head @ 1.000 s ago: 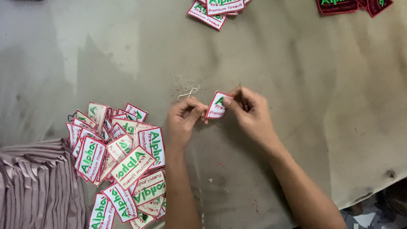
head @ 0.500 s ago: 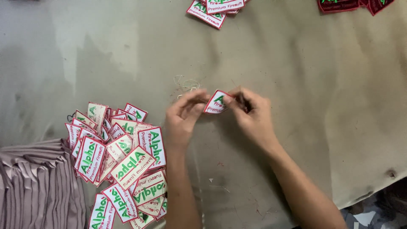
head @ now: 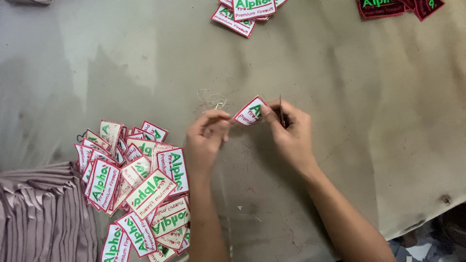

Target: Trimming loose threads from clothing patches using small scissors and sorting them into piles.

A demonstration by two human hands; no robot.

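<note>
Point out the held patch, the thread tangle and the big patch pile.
held patch (head: 250, 112), head view, its white face.
thread tangle (head: 212, 99), head view, middle of the loops.
patch pile (head: 138, 187), head view, a central patch.

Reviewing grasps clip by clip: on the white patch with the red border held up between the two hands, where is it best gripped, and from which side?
Best pinched at its edges, from the two opposite sides, as now. The patch is thin, flat and tilted off the table, so only its rim offers purchase. The left hand pinches its left corner; the right hand, also holding a slim dark tool, takes the right edge.
</note>
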